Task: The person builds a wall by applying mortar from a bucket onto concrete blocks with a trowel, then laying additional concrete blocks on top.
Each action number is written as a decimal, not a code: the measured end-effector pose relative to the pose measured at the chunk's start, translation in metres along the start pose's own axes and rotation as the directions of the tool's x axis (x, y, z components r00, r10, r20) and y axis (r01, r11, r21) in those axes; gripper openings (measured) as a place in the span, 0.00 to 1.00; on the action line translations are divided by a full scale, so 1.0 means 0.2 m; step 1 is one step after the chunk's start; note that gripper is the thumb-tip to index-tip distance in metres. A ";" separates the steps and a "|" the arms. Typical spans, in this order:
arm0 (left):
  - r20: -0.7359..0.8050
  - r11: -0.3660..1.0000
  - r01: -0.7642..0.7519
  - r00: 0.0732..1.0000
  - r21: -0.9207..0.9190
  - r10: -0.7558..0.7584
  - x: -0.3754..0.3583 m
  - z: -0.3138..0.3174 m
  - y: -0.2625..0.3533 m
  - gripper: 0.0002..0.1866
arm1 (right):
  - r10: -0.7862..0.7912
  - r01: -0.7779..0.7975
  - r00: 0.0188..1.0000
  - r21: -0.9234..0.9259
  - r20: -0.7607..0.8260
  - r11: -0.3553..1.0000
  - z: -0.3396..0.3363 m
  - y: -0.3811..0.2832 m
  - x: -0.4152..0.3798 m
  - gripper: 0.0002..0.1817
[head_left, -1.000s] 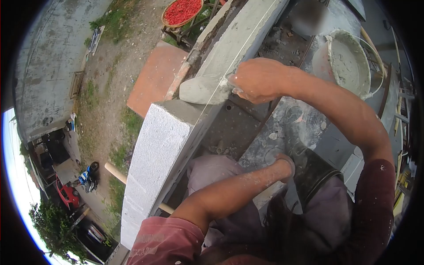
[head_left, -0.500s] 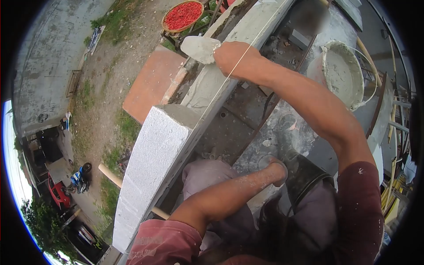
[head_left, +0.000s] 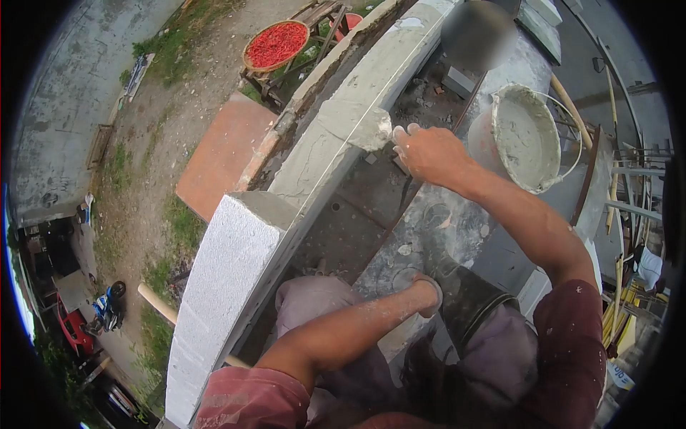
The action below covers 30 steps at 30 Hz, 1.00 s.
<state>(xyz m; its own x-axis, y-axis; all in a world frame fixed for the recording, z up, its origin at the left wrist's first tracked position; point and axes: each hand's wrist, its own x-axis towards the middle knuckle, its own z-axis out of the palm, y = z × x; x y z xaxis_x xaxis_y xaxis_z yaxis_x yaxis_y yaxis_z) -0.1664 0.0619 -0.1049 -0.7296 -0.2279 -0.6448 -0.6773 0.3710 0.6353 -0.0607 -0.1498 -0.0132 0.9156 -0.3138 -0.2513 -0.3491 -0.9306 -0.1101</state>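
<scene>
My right hand grips the handle of a trowel. Its mortar-coated blade lies against the inner edge of the wet mortar bed on top of the wall. A taut white string line runs along the wall top. A white block sits at the near end of the wall. My left hand presses down on the mortar-stained platform beside my knee, with its fingers hidden. A bucket of grey mortar stands just right of my right hand.
Beyond the wall is a long drop to the ground, with a round tray of red chillies, an orange slab, a motorbike and a red car. A wooden pole sticks out below the block. Poles and rails crowd the right.
My right hand has come back from far along the wall top towards me, bringing the trowel down against the inner side of the mortar bed. The left hand stays planted.
</scene>
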 end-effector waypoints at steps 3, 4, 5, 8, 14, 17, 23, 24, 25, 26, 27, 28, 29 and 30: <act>0.039 1.000 0.002 0.999 0.004 -0.002 0.00 0.00 0.00 0.21 | 0.166 -0.170 0.984 -0.073 -0.057 0.983 -0.05 0.26 0.10 0.15; 0.058 1.000 0.000 0.998 -0.002 0.000 -0.01 -0.01 0.00 0.21 | 0.173 -0.178 0.983 -0.081 -0.061 0.981 -0.06 0.34 0.14 0.15; 0.056 1.000 -0.003 0.998 0.008 0.002 -0.02 -0.01 -0.01 0.21 | 0.228 -0.234 0.971 -0.081 -0.078 0.969 -0.06 0.41 0.17 0.15; -0.036 1.000 -0.006 0.999 -0.020 0.005 -0.06 -0.02 -0.01 0.20 | 0.320 -0.328 0.942 -0.070 -0.105 0.942 -0.03 0.60 0.26 0.16; 0.018 1.000 0.006 1.000 0.005 -0.006 -0.01 -0.01 -0.03 0.20 | 0.468 -0.470 0.877 0.009 -0.110 0.883 -0.05 0.82 0.35 0.18; 0.036 1.000 0.001 0.999 -0.001 -0.001 -0.04 -0.04 -0.06 0.20 | 0.512 -0.517 0.850 -0.012 -0.126 0.856 -0.10 0.87 0.38 0.19; 0.113 0.998 -0.049 0.992 -0.037 0.053 0.06 -0.02 -0.10 0.22 | 0.542 -0.555 0.824 -0.043 -0.165 0.831 -0.15 1.08 0.51 0.19; 0.107 0.997 -0.057 0.992 -0.053 0.062 0.05 -0.02 -0.10 0.22 | 0.537 -0.549 0.829 -0.042 -0.158 0.835 -0.14 1.13 0.55 0.19; 0.102 0.996 -0.063 0.992 -0.069 0.070 0.02 -0.03 -0.12 0.23 | 0.530 -0.542 0.833 -0.048 -0.158 0.839 -0.11 1.19 0.61 0.19; 0.095 0.995 -0.063 0.993 -0.075 0.070 0.01 -0.04 -0.13 0.23 | 0.527 -0.532 0.834 0.019 -0.166 0.847 -0.09 1.26 0.66 0.19; 0.086 0.993 -0.072 0.993 -0.094 0.080 -0.03 -0.06 -0.13 0.24 | 0.528 -0.521 0.832 0.089 -0.171 0.849 -0.06 1.30 0.69 0.20; 0.078 0.991 -0.080 0.993 -0.108 0.088 -0.07 -0.07 -0.14 0.25 | 0.528 -0.521 0.832 0.090 -0.169 0.849 -0.07 1.27 0.69 0.20; 0.080 0.991 -0.080 0.993 -0.107 0.089 -0.10 -0.09 -0.16 0.25 | 0.497 -0.480 0.856 0.139 -0.141 0.866 -0.07 1.25 0.68 0.19; 0.061 0.990 -0.083 0.994 -0.116 0.090 -0.13 -0.11 -0.16 0.27 | 0.462 -0.437 0.879 0.188 -0.116 0.880 -0.08 1.21 0.67 0.19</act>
<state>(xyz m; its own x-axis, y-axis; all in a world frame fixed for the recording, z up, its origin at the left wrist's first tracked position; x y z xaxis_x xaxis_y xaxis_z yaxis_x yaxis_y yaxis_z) -0.1279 0.0349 -0.0996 -0.7806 -0.1385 -0.6095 -0.6211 0.2812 0.7316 -0.0190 -0.4207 -0.0578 0.6671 -0.7274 -0.1605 -0.7447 -0.6460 -0.1674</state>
